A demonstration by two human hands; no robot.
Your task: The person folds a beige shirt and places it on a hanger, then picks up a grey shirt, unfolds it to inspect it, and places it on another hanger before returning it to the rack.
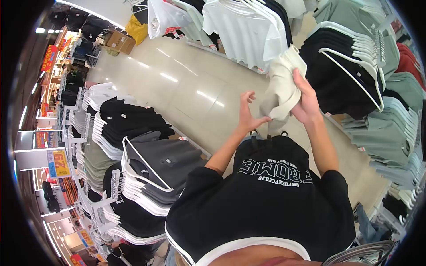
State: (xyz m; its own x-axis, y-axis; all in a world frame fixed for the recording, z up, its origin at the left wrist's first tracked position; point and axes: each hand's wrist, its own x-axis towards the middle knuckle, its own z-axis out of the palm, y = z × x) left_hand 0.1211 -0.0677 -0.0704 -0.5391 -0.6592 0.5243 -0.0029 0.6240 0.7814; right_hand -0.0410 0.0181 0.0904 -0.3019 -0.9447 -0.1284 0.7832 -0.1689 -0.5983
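A cream-coloured garment (pixel 284 82), bunched and partly folded, hangs in front of me above the aisle. My right hand (pixel 307 98) is closed on its right side, with the thumb lying up along the cloth. To the left of the garment is my left hand (pixel 249 113), empty, its thumb and curled fingers well apart. That thumb's tip points at the garment's lower edge and comes right up to it in this view. The garment's upper end overlaps a row of white T-shirts (pixel 242 31) behind it.
Black shirts (pixel 339 71) on white hangers stand close to the right, with grey-green shirts (pixel 386 133) below. On the left, a rack carries dark grey shirts (pixel 166 159) and black shirts (pixel 128 119). A cardboard box (pixel 120 42) sits at the aisle's far end on the tiled floor (pixel 186 88).
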